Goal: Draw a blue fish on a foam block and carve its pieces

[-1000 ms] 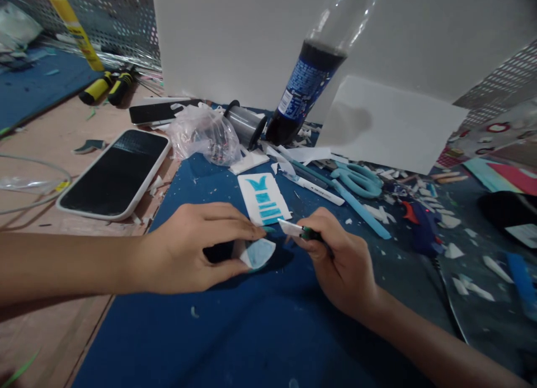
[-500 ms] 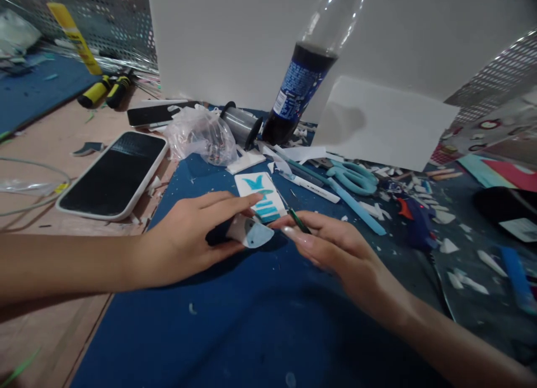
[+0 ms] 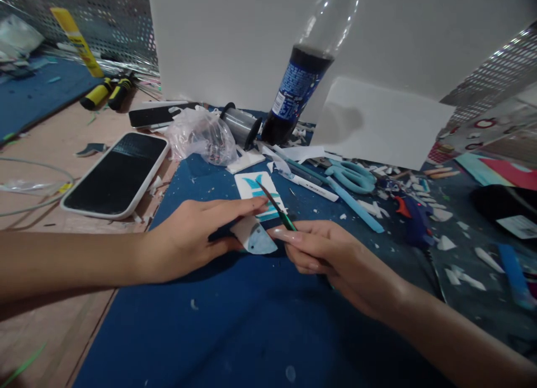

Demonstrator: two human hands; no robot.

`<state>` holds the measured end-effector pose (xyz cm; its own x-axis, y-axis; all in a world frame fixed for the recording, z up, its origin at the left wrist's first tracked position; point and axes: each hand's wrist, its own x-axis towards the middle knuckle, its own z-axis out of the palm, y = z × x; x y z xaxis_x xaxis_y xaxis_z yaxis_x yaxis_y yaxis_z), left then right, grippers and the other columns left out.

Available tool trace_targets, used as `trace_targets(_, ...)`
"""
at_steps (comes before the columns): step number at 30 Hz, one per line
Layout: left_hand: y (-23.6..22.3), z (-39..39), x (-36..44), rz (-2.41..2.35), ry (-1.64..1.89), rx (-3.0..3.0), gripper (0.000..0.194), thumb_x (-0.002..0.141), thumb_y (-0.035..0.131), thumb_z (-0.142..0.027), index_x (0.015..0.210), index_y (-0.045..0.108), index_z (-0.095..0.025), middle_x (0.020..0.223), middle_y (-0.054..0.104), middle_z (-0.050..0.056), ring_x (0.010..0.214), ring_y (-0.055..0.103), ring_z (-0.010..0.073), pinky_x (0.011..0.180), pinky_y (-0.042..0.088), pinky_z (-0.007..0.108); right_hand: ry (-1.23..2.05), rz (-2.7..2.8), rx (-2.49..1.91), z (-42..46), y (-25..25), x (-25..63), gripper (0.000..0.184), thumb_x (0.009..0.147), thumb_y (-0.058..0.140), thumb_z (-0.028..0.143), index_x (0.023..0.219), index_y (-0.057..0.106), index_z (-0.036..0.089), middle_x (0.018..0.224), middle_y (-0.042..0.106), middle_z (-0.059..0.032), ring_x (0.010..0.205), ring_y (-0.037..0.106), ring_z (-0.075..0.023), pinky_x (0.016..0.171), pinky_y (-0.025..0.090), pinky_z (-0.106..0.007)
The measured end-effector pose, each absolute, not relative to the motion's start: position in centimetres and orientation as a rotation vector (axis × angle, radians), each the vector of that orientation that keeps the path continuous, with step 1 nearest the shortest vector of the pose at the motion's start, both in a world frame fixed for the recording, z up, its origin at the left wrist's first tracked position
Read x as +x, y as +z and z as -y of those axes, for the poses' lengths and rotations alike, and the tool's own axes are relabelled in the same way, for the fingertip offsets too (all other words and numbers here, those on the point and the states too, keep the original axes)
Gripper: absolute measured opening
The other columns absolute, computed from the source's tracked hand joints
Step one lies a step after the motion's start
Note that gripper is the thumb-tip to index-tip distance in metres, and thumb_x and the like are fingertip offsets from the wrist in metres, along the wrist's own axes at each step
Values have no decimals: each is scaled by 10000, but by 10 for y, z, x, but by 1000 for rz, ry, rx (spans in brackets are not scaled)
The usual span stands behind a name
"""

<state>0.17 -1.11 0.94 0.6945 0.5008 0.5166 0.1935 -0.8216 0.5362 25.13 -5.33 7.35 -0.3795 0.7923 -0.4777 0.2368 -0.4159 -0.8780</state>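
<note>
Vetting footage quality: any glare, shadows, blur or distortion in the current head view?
All head view: bright glints on the clear plastic bottle of dark liquid; soft shadow on the flat white sheet, darker one on the flat blue mat below the bare left hand; the bottle's lean may be wide-angle stretch.

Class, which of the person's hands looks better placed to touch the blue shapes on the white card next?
Probably the right hand: it holds a thin green tool whose dark end appears over the white card. The left hand is occupied holding the pale blue piece.
</note>
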Motion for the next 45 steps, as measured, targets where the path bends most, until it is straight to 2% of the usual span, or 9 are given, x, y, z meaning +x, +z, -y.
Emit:
trace_targets(5,10,11,3,-514,862,2255,760,1011,693,-113,1672,357,-282,1546,655,125,1293,743,269,1093,635,357,1921,1294,-1468,54,69,253,328,882,775,498,877,672,187,560,317,113,503,163,-83,506,135,-315)
trace_targets(10,12,12,7,-585,884,2066,715,999,782,-289,1613,417,-255,1530,657,144,1344,710,284,1100,636,386,2049,1078,-1309,55,66,249,341,845,842,407,776,580,199,513,323,128,496,144,-64,525,127,-309)
trace_targets(15,17,13,9,-761,848,2040,874,824,942,-465,1546,507,-232,1397,739,136,1266,743,328,1041,676,433,1980,968,-1312,59,67,241,344,843,829,458,823,629,179,524,337,129,500,130,-56,525,115,-303)
trace_targets(19,18,14,7,-829,819,2067,713,850,906,-520,1433,607,-240,1309,791,99,1196,780,322,1041,670,434,1992,991,-1309,61,66,238,359,869,824,467,793,618,183,543,327,123,505,135,-56,527,112,-310)
trace_targets(25,14,13,4,-708,802,2189,544,999,784,-414,1474,567,-262,1458,725,89,1289,745,289,1083,635,363,2012,1015,-1271,62,62,244,467,922,743,478,635,479,222,536,354,87,521,178,-78,553,183,-316)
trace_targets(29,14,11,4,-564,751,2246,668,1026,757,-267,1596,411,-304,1524,679,90,1391,673,279,1025,646,320,1997,1052,-1269,61,61,244,524,930,721,502,587,435,227,529,340,83,511,185,-76,546,207,-307)
trace_targets(33,15,11,6,-477,663,2263,808,1031,725,-162,1667,263,-348,1551,655,88,1458,614,267,1090,612,358,1989,1009,-1304,60,63,242,452,851,788,486,632,488,229,505,331,101,500,170,-75,524,158,-299)
trace_targets(39,13,15,5,-651,823,2221,1078,882,879,-553,1704,225,-312,1683,470,183,1507,541,393,1171,563,519,1964,952,-1357,64,65,241,540,835,791,512,535,446,225,467,331,94,481,190,-60,536,198,-291)
trace_targets(45,14,17,6,-826,853,2472,789,947,791,-589,1546,451,-202,1332,698,159,1239,693,356,1054,610,496,1985,928,-1422,72,63,234,627,863,706,626,455,428,239,426,324,65,465,266,-78,533,225,-314)
